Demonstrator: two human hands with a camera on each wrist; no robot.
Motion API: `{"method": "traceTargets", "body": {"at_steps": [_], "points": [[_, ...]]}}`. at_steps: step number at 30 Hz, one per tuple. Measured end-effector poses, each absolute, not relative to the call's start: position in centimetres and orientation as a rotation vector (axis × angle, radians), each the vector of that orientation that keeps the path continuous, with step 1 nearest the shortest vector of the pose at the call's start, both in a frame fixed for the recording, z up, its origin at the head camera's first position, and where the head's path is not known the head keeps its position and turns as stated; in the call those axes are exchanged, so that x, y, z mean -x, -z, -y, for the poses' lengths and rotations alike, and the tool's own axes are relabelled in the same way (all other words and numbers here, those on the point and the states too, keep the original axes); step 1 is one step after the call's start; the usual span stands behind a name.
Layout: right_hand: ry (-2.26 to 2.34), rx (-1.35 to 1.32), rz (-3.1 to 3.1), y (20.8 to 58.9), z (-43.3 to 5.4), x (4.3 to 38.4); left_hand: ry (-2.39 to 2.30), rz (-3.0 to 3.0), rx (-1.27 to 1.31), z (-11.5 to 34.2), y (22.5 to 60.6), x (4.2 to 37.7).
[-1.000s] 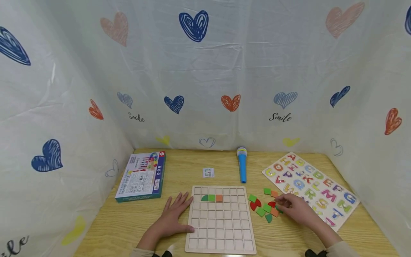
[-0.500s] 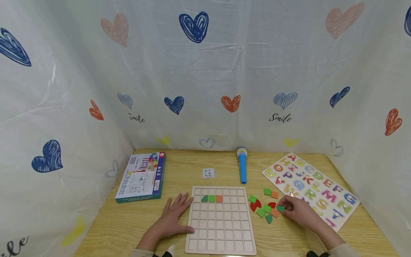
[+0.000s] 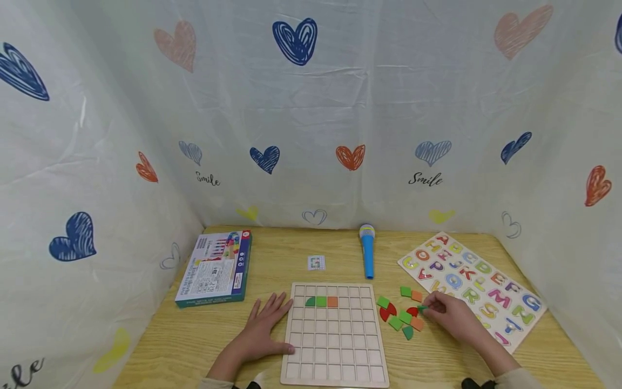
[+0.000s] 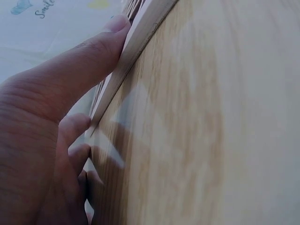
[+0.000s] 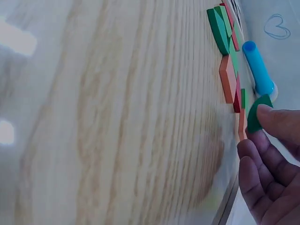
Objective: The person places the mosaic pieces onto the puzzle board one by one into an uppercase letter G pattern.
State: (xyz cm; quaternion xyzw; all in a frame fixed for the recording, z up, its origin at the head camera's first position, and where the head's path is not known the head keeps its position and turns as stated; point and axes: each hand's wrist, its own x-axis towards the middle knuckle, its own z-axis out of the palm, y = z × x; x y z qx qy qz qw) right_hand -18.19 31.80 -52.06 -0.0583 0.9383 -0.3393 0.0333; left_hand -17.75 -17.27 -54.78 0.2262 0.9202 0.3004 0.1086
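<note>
My right hand (image 3: pixel 449 315) pinches a dark green quarter-circle tile (image 5: pixel 258 112) between thumb and fingers, close beside the loose tiles. Those are green squares (image 3: pixel 396 323), orange squares (image 3: pixel 417 323), red quarter-circles (image 3: pixel 384 314) and another dark green quarter-circle (image 3: pixel 407 333). On the left, my left hand (image 3: pixel 257 335) lies spread on the table, its thumb at the side of a pale wooden grid board (image 3: pixel 335 327). In the board's second row sit a dark green quarter-circle (image 3: pixel 311 302), a green square (image 3: pixel 321 301) and an orange square (image 3: pixel 332 301). The left wrist view shows the thumb (image 4: pixel 101 47) against the board's edge.
An alphabet puzzle board (image 3: pixel 486 286) lies at the right, partly behind my right hand. Behind the grid board are a small patterned card (image 3: pixel 316 262) and a blue toy microphone (image 3: pixel 368 256). A flat box (image 3: pixel 214 267) lies at the back left. Heart-printed curtains surround the table.
My right hand has lifted the dark green quarter-circle from beside the pile and turned it so its edge shows. My left hand stays at the board.
</note>
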Motion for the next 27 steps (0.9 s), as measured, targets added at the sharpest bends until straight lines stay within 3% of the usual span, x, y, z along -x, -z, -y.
{"method": "traceTargets", "body": {"at_steps": [27], "points": [[1.268, 0.585, -2.783, 52.5, -22.7, 21.4, -0.895, -2.714, -0.676, 17.3, 54.8, 17.7]]}}
